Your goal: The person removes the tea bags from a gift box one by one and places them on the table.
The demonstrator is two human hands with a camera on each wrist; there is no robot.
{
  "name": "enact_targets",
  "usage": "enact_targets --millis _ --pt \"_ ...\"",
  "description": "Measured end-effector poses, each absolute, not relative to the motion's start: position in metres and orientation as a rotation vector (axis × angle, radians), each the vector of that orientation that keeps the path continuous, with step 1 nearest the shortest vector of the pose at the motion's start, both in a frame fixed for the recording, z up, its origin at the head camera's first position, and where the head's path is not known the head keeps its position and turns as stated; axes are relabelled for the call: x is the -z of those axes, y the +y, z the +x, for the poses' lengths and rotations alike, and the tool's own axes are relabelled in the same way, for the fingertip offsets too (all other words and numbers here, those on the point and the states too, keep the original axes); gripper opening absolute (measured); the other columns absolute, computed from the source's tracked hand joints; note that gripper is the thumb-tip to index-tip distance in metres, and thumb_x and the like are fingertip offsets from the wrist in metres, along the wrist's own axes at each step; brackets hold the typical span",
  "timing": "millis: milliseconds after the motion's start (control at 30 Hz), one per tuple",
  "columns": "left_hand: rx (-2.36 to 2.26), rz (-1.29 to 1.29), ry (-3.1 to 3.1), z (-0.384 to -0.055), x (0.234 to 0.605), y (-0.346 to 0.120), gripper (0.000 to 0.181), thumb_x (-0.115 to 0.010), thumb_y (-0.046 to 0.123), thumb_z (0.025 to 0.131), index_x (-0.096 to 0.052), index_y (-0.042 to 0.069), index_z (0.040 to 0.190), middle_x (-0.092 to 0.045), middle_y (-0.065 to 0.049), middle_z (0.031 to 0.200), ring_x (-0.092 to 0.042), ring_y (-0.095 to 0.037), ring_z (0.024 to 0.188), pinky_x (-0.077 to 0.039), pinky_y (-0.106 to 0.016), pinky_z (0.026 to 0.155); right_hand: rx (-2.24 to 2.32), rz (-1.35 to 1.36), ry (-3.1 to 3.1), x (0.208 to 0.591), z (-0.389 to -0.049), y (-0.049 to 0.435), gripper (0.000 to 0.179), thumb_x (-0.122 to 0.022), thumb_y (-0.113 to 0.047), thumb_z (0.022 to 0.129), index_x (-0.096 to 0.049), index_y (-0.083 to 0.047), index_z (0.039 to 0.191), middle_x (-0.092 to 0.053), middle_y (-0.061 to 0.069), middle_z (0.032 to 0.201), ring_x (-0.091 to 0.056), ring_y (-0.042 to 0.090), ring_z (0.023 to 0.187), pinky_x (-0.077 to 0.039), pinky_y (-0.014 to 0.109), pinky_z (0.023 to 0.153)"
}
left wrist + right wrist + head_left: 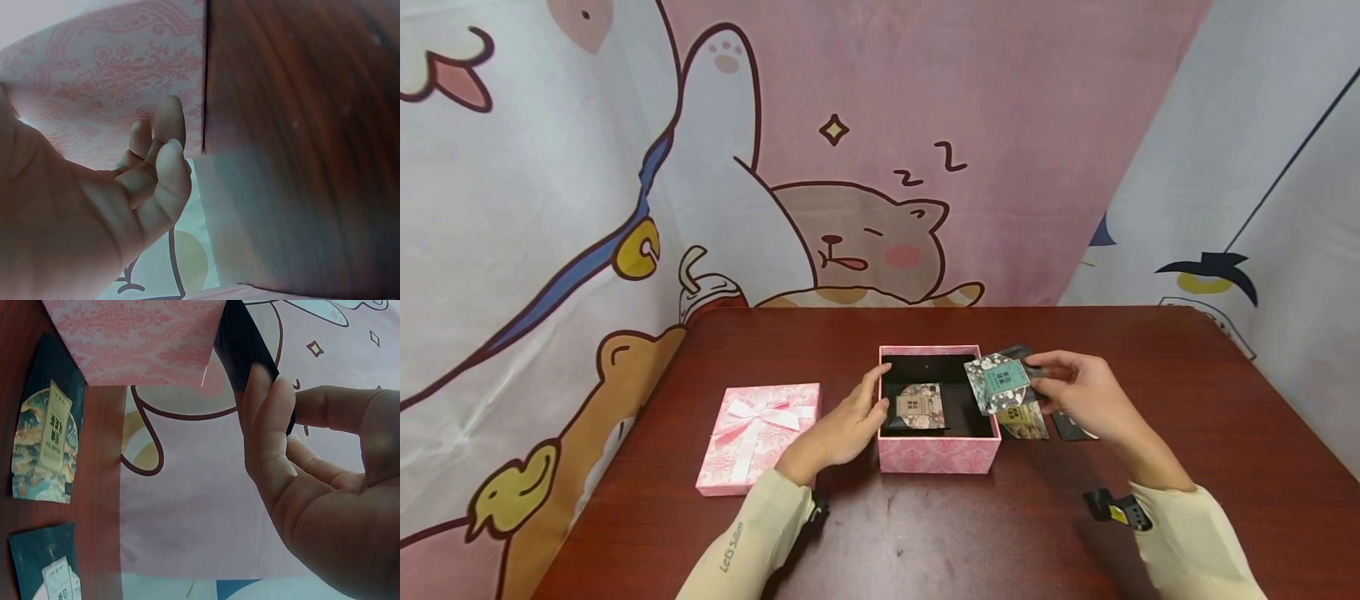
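My right hand [1086,396] pinches a dark tea packet with a teal label [1006,378] between thumb and fingers, tilted above the right rim of an open pink patterned box [936,457]. The right wrist view shows this packet nearly edge-on, its dark side beside the fingers. On the left, my left hand [848,421] rests against the box, with fingertips at the left rim. Its lower fingers [170,172] are loosely bent beside the outer wall in the left wrist view. Inside the black-lined box lies another tea packet with a beige label [917,406].
A pink lid with a white ribbon bow [758,433] lies left of the box. To the right, on the brown table [925,533], lie a yellow-labelled tea packet [53,434] and a dark packet with a white label [47,562]. A cartoon-printed cloth [1022,125] hangs behind.
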State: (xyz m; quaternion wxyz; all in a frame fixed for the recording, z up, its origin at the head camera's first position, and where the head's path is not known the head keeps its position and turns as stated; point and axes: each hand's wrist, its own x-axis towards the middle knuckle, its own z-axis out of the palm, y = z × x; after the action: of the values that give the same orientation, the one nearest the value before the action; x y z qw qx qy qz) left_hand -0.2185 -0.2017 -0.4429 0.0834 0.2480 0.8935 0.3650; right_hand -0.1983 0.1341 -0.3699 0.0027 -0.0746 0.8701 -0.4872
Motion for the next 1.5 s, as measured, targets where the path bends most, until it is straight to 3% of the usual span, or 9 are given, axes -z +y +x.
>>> enact_targets --millis 933,1333,1500 --pt "-1.112 0.723 2.666 -0.219 0.442 -0.201 0.057 -0.036 0.033 0.106 -0.011 0.024 0.157 -0.028 -0.019 0.156 -0.041 -0.034 0.137 -0.032 -0.051 0.111 1.544 -0.089 2.762 0.374 -0.186 0.173 0.038 -0.055 -0.004 0.097 -0.053 0.010 0.133 -0.062 0.031 0.118 -0.064 0.011 0.074 -0.057 0.036 0.062" --pt "-1.137 0.751 2.661 -0.218 0.442 -0.202 0.057 -0.035 0.035 0.107 -0.010 0.024 0.157 -0.028 -0.019 0.156 -0.039 -0.034 0.138 -0.031 -0.052 0.111 1.517 -0.022 2.828 0.378 -0.181 0.193 0.039 -0.055 -0.005 0.098 -0.052 0.010 0.134 -0.063 0.027 0.116 -0.064 0.012 0.071 -0.056 0.032 0.059" --pt "-1.154 0.774 2.663 -0.217 0.441 -0.202 0.057 -0.037 0.029 0.107 -0.011 0.021 0.157 -0.029 -0.023 0.155 -0.038 -0.036 0.138 -0.031 -0.052 0.111 1.505 0.021 2.822 0.382 -0.178 0.202 0.040 -0.054 -0.006 0.099 -0.050 0.010 0.136 -0.062 0.028 0.118 -0.065 0.010 0.074 -0.056 0.030 0.061"
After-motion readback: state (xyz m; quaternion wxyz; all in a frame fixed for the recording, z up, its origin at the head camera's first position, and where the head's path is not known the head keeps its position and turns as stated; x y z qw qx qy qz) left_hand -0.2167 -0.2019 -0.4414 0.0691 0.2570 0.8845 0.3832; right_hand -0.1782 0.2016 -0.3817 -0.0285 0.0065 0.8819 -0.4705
